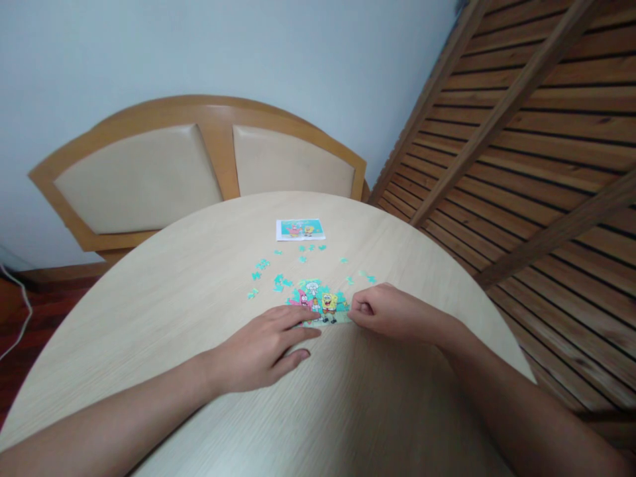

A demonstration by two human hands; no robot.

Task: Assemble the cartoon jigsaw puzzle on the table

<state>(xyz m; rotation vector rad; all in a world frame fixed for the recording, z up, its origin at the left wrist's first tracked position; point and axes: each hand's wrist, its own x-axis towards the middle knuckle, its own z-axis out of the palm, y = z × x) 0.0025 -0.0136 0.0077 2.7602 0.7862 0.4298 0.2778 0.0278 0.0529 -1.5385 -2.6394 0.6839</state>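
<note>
A partly joined jigsaw puzzle (328,299) with cartoon figures on turquoise lies flat on the round table (199,265). My left hand (265,344) rests at its lower left, fingers stretched out, the fingertips covering part of the pink figure. At the right edge of the puzzle, my right hand (375,308) has its fingers curled and pressed together; whatever they hold, if anything, is hidden. Loose turquoise puzzle pieces (279,281) lie to the left of and above the joined part. A few more pieces (371,279) are just beyond my right hand.
Behind the loose pieces lies a picture card (301,230) with a similar cartoon scene. A padded wooden bench back (139,179) stands against the wall beyond the table. Slatted wooden panels (521,132) rise at the right. A white cable (24,311) hangs at the far left.
</note>
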